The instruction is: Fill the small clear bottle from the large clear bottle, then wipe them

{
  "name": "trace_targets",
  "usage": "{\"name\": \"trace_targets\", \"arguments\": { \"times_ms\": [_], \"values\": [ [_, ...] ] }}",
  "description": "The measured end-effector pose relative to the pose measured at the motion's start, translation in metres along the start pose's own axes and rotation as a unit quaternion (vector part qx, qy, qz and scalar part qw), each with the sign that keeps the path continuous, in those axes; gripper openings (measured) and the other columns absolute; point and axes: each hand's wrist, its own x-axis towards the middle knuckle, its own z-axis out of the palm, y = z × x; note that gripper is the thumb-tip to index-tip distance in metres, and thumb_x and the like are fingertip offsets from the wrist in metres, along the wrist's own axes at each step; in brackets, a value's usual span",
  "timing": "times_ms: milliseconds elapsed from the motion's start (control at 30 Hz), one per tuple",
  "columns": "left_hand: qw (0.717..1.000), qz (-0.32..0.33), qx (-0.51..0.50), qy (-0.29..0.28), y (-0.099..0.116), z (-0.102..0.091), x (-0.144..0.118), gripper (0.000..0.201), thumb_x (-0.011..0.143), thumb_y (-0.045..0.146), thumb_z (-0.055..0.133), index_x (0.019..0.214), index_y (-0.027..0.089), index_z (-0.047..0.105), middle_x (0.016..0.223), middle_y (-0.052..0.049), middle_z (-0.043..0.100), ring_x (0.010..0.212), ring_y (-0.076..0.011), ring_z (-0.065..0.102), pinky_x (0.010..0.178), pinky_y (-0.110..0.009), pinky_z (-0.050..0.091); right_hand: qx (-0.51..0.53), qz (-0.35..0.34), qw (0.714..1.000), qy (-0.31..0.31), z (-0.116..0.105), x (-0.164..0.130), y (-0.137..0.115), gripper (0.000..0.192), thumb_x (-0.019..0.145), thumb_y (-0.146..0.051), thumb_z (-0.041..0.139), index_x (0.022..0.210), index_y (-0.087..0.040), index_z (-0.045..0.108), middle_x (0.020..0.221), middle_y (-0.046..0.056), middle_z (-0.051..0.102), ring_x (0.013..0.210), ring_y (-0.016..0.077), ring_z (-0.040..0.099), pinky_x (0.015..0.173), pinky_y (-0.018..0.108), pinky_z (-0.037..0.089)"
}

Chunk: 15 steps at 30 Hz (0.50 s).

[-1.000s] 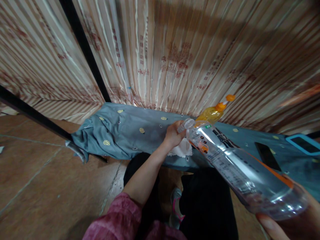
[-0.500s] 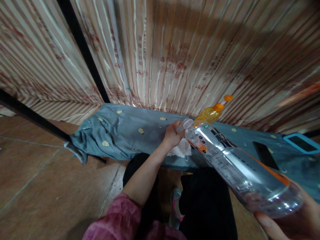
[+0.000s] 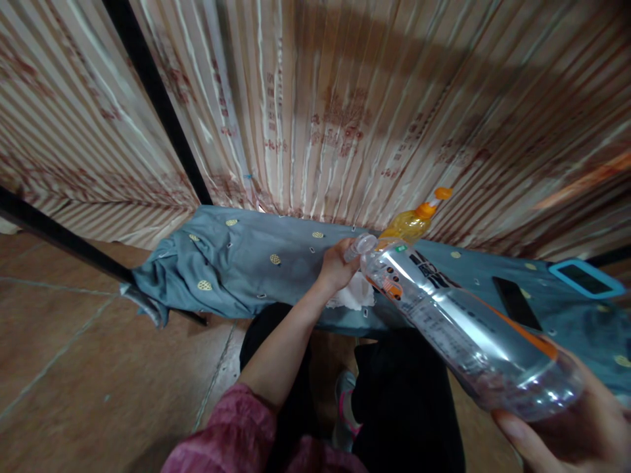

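My right hand is closed around the base of a large clear plastic bottle with a silver and orange label. The bottle slants down to the left, its neck end close to my left hand. That hand is closed around a small clear container with a round rim, right beside the neck of the bottle. Whether the two touch, I cannot tell. Just behind them stands a yellow bottle with an orange top, its lower part hidden. White tissue lies under my left hand.
A grey-blue cloth with pineapple prints covers the narrow table. On its right side lie a dark phone and a blue-framed device. Black poles and a striped curtain stand behind and to the left.
The view has shifted slightly, so everything sits a little further left. The base of the large bottle has moved slightly left and up; both holds are unchanged.
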Motion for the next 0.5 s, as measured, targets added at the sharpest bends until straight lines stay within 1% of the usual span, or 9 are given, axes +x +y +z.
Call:
{"name": "trace_targets", "arguments": {
  "times_ms": [33, 100, 167, 233, 300, 367, 500],
  "values": [
    [1.000, 0.000, -0.001, 0.002, 0.000, 0.000, 0.000, 0.020, 0.090, 0.029, 0.071, 0.108, 0.020, 0.078, 0.116, -0.009, 0.085, 0.114, -0.0296, 0.078, 0.105, -0.040, 0.060, 0.007, 0.005, 1.000, -0.003, 0.000, -0.001, -0.001, 0.104, 0.063, -0.055, 0.100, 0.155, -0.023, 0.062, 0.149, 0.015, 0.067, 0.129, 0.0436, 0.066, 0.117, 0.072, 0.046],
    [1.000, 0.000, -0.007, 0.005, -0.001, 0.001, -0.001, 0.020, 0.091, 0.030, 0.070, 0.108, 0.021, 0.078, 0.118, -0.008, 0.085, 0.115, -0.0290, 0.078, 0.105, -0.040, 0.060, 0.003, 0.010, 1.000, -0.011, 0.000, -0.004, -0.003, 0.104, 0.067, -0.057, 0.098, 0.157, -0.022, 0.059, 0.151, 0.015, 0.065, 0.133, 0.0435, 0.064, 0.115, 0.068, 0.050],
    [1.000, 0.002, -0.015, 0.006, -0.001, 0.001, -0.001, 0.020, 0.091, 0.030, 0.070, 0.107, 0.021, 0.078, 0.118, -0.008, 0.085, 0.115, -0.0286, 0.078, 0.105, -0.039, 0.060, -0.003, 0.016, 1.000, -0.016, 0.000, -0.006, -0.005, 0.102, 0.072, -0.060, 0.095, 0.158, -0.021, 0.058, 0.152, 0.016, 0.064, 0.132, 0.0433, 0.065, 0.110, 0.064, 0.055],
    [1.000, 0.004, -0.021, 0.006, -0.001, 0.001, -0.001, 0.019, 0.091, 0.030, 0.070, 0.106, 0.021, 0.077, 0.116, -0.008, 0.085, 0.114, -0.0288, 0.079, 0.104, -0.039, 0.060, -0.002, 0.026, 1.000, -0.014, 0.000, -0.006, -0.008, 0.098, 0.074, -0.060, 0.094, 0.158, -0.021, 0.058, 0.152, 0.016, 0.064, 0.130, 0.0423, 0.066, 0.107, 0.061, 0.057],
    [1.000, 0.004, -0.020, 0.005, -0.001, 0.001, -0.001, 0.019, 0.090, 0.030, 0.071, 0.106, 0.020, 0.077, 0.115, -0.008, 0.085, 0.113, -0.0290, 0.079, 0.104, -0.039, 0.060, 0.006, 0.034, 0.999, -0.011, 0.001, -0.006, -0.011, 0.098, 0.074, -0.058, 0.095, 0.157, -0.022, 0.059, 0.154, 0.015, 0.063, 0.129, 0.0413, 0.067, 0.108, 0.060, 0.056],
    [1.000, 0.001, -0.018, 0.006, -0.001, 0.001, 0.000, 0.019, 0.090, 0.029, 0.072, 0.106, 0.020, 0.077, 0.115, -0.008, 0.085, 0.113, -0.0288, 0.079, 0.106, -0.040, 0.060, 0.019, 0.043, 0.999, -0.005, 0.003, -0.004, -0.015, 0.100, 0.070, -0.055, 0.098, 0.156, -0.023, 0.061, 0.154, 0.013, 0.064, 0.128, 0.0398, 0.067, 0.109, 0.057, 0.055],
    [1.000, 0.002, -0.021, 0.006, -0.001, 0.001, 0.001, 0.019, 0.089, 0.028, 0.072, 0.106, 0.020, 0.077, 0.115, -0.008, 0.085, 0.113, -0.0285, 0.079, 0.106, -0.040, 0.060, 0.045, 0.061, 0.997, 0.005, 0.005, -0.002, -0.022, 0.099, 0.065, -0.049, 0.101, 0.155, -0.028, 0.064, 0.153, 0.009, 0.066, 0.129, 0.0373, 0.066, 0.109, 0.050, 0.056]
  ]
}}
